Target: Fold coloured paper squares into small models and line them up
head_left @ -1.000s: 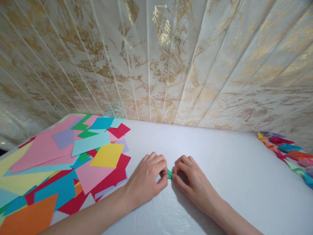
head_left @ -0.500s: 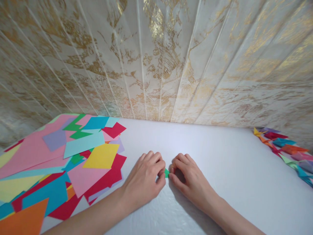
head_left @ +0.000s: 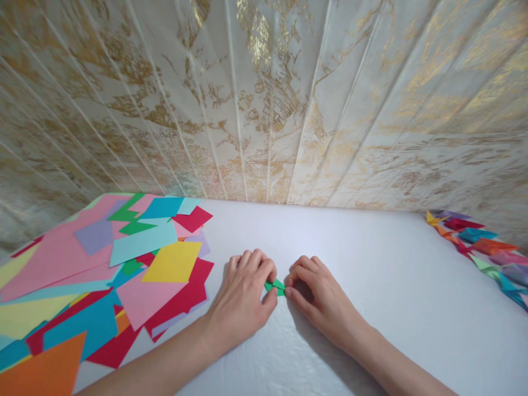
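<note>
On the white table [head_left: 371,286] against gold-veined panels [head_left: 264,110], left hand [head_left: 243,300] and right hand [head_left: 319,300] pinch green paper [head_left: 275,286].

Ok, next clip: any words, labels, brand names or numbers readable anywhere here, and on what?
None can be read. The green paper piece pinched between the left hand and the right hand is plain. The coloured sheets and the folded paper figures carry no print. The gold marks on the wall covering are pattern, not lettering.
</note>
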The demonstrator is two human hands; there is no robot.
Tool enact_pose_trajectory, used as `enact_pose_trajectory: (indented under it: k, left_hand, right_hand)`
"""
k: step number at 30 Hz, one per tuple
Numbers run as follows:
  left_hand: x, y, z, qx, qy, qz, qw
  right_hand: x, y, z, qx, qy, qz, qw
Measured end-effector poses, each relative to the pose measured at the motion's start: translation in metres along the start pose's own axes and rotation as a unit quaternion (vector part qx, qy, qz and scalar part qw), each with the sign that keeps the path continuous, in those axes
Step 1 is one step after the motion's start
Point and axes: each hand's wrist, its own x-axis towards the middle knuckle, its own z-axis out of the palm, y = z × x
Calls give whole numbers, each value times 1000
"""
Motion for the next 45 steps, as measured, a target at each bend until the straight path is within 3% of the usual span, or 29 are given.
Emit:
enact_pose_trajectory:
  k: [10, 21, 36, 45]
  left_hand:
    - [-1, -1, 0, -33, 2, -19, 999]
    - [-3, 1, 2, -28, 6, -26, 999]
    - [-8, 0, 0, -30, 14, -17, 999]
    - [-7, 2, 1, -31, 23, -25, 999]
  right_hand:
    - [-1, 2, -3, 41, -5, 11, 999]
    - [3, -14, 16, -62, 54, 61, 995]
    - [0, -2, 8, 53, 22, 67, 996]
    - [0, -9, 11, 5, 20, 54, 998]
